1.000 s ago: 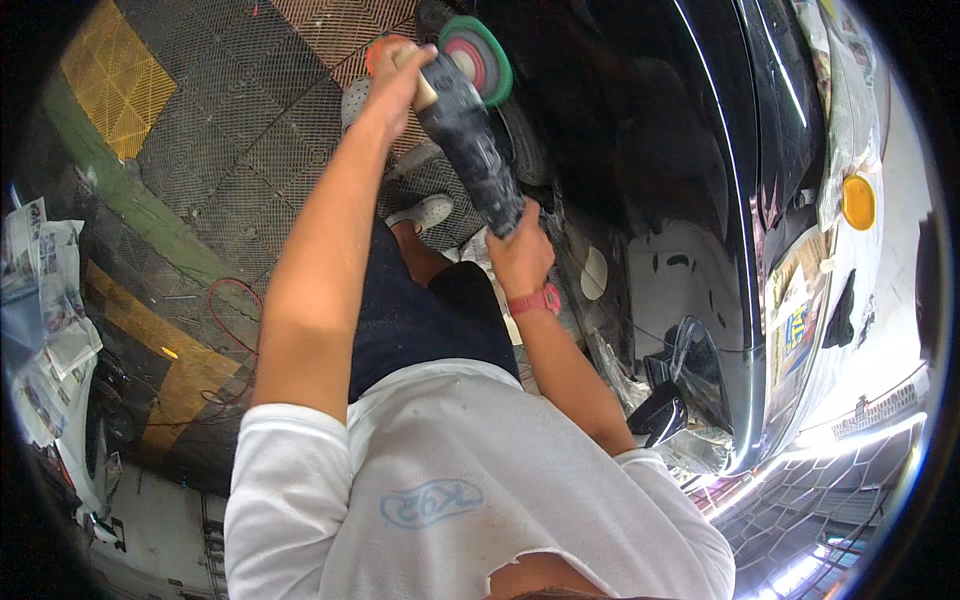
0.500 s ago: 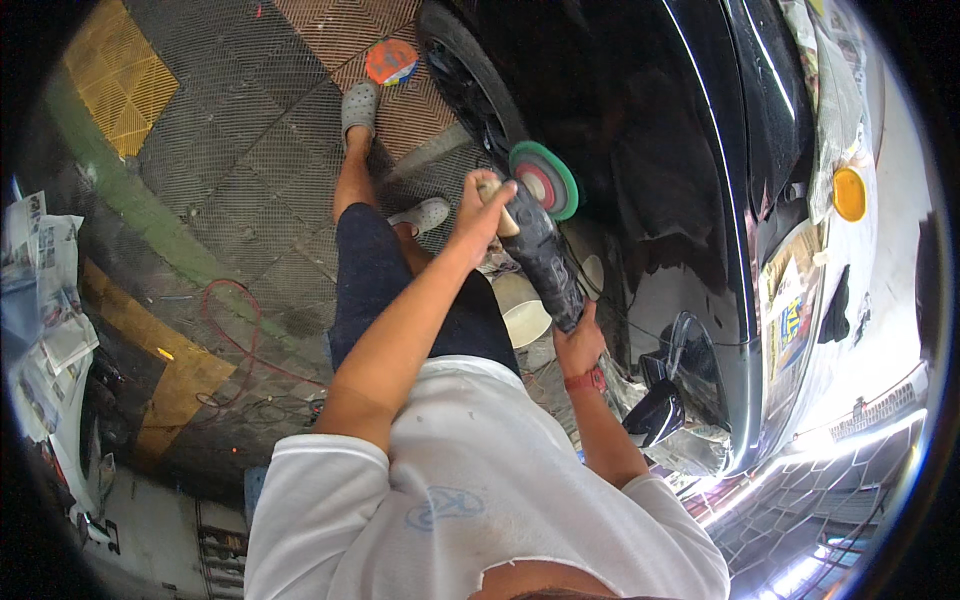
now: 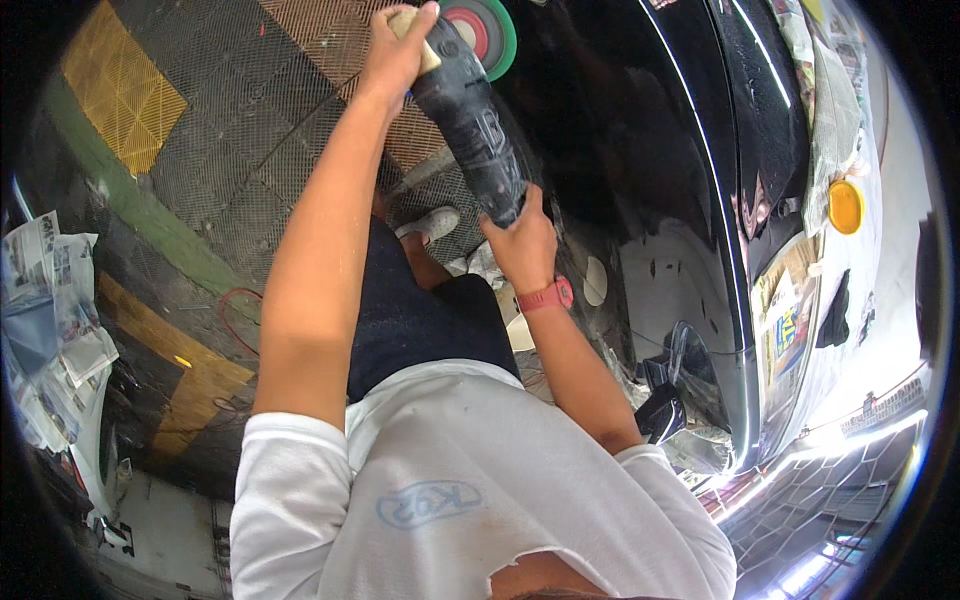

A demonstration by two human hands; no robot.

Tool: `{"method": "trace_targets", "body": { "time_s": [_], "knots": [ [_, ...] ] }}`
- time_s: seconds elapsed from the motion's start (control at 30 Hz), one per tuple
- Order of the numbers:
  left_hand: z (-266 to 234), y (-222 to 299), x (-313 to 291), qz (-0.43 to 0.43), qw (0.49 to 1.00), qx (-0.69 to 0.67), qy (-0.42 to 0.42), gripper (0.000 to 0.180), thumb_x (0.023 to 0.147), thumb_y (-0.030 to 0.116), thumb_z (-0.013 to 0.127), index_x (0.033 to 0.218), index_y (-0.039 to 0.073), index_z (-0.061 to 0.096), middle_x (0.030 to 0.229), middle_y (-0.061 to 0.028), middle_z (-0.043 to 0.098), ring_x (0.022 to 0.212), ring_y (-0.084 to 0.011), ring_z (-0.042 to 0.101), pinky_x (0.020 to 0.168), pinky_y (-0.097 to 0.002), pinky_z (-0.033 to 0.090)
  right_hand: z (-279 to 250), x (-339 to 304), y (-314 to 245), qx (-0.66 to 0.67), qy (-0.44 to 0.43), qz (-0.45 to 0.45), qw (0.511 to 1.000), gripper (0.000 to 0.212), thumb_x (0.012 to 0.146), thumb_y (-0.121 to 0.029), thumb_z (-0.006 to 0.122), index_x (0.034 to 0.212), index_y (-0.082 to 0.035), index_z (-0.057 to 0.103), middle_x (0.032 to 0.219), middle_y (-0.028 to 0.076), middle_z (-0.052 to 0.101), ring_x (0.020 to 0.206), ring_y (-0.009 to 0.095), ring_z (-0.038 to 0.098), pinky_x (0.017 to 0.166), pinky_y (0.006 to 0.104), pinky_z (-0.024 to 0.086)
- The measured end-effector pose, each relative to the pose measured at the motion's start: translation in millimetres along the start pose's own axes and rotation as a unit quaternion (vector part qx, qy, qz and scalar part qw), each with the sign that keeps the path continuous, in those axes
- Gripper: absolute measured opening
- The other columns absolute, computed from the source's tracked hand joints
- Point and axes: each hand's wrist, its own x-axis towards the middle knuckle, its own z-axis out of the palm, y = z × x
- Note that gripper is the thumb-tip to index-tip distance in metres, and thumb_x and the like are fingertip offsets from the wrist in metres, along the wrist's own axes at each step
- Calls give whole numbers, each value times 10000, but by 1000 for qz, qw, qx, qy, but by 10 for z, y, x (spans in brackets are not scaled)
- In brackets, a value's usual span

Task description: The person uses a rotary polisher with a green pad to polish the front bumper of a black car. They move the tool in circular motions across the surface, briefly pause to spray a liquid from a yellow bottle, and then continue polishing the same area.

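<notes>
A black car polisher (image 3: 475, 130) is in both my hands, out in front of me beside the glossy black side of a car (image 3: 610, 120). My left hand (image 3: 390, 60) is closed round the pale handle at its head. Lower down, my right hand (image 3: 526, 245) grips the rear end of the body, a red watch on that wrist. The round green-rimmed pad (image 3: 503, 45) faces the car at the top of the view. Whether it touches the paint I cannot tell.
Masking paper (image 3: 785, 290) and a yellow round lid or pad (image 3: 846, 207) lie on the car at the right. A side mirror (image 3: 660, 412) juts out near my right arm. Newspapers (image 3: 50, 300) hang at the left. A red cord (image 3: 228, 318) runs over the grated floor.
Both hands have carried the polisher forward and to the left, so its pad is now by the top edge. My grip on it stays the same.
</notes>
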Motion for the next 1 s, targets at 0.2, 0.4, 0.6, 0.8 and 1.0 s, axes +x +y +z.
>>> {"method": "trace_targets", "body": {
  "time_s": [0.2,0.4,0.6,0.8,1.0],
  "knots": [
    [451,-376,-1220,-43,998,29,-32,517,1021,395,735,1356,97,479,1234,-82,575,1135,-194,579,1009,-369,494,-355,-840,909,-31,1,14,999,728,782,-214,857,1393,-40,503,954,299,737,934,518,712,774,568,560],
    [881,-1112,-2419,-97,991,28,-89,597,989,408,746,1356,22,476,1318,-202,508,1257,-325,540,1108,-447,434,-729,-1781,1749,-94,-15,107,990,690,755,-154,852,1360,-36,541,998,286,739,956,504,722,805,543,566],
    [692,-780,-2019,-103,993,-19,-51,572,1003,396,748,1362,44,476,1266,-150,546,1148,-231,574,1027,-392,487,-554,-1388,1587,-81,-3,68,994,698,756,-164,849,1367,-41,536,1000,292,736,960,505,715,812,534,567],
    [299,-283,-843,4,1000,25,0,531,974,330,781,1326,36,513,1238,-158,582,1138,-252,602,1026,-390,493,-107,-567,656,10,1,29,1000,690,776,-200,848,1367,-31,537,1007,291,742,968,502,717,819,535,569],
    [88,357,-64,76,982,171,37,636,910,412,819,1328,4,565,1343,-245,530,1233,-391,579,1103,-462,457,171,-14,-4,147,-42,1,988,582,796,-207,832,1278,-6,575,998,273,754,960,486,733,828,510,577]
  ]
}}
